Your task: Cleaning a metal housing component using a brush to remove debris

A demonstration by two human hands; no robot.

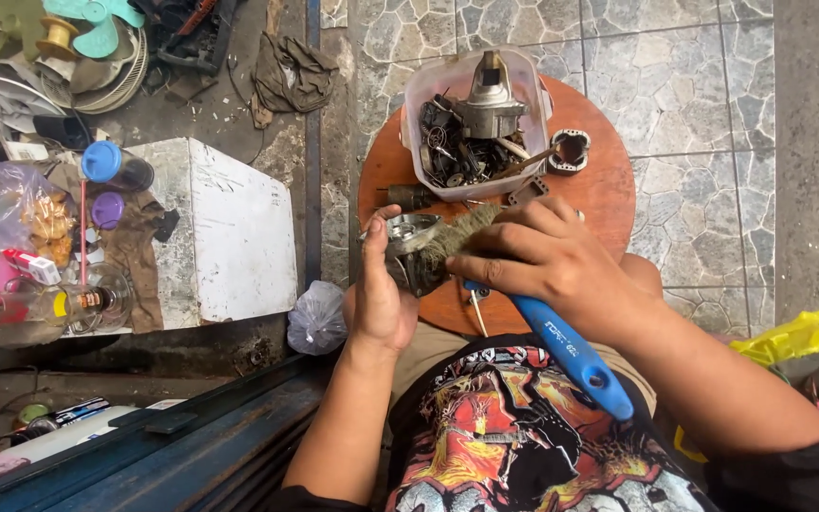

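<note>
your left hand (381,294) closes round a small grey metal machine part (408,243), fingers curled about its left side and thumb up along it, so the part sits just above your lap and over the near edge of the round reddish-brown wooden stool top (609,190). your right hand (547,261) grips a paintbrush with a blue plastic handle (571,353); the fingers are wrapped tight over the ferrule end, and the handle runs down and to the right across your printed black shirt (495,436). the brush's worn greyish bristles (452,237) lie against the right side of the metal part, touching it. farther off on the stool stands a clear plastic tub (419,95) holding dark springs, small parts and a grey conical metal housing (490,100) that stands upright. just right of the tub lies a small squarish metal frame with an open centre (571,150), and a dark cylindrical piece (409,196) lies on the stool to the left, near your left thumb. to the far left, a white box-like block (239,228) carries a blue-capped jar (111,166) and a brown rag (135,256). a knotted grey plastic bag (317,320) rests on the ground beside your left forearm, and a yellow bag (798,334) shows at the right edge.
</note>
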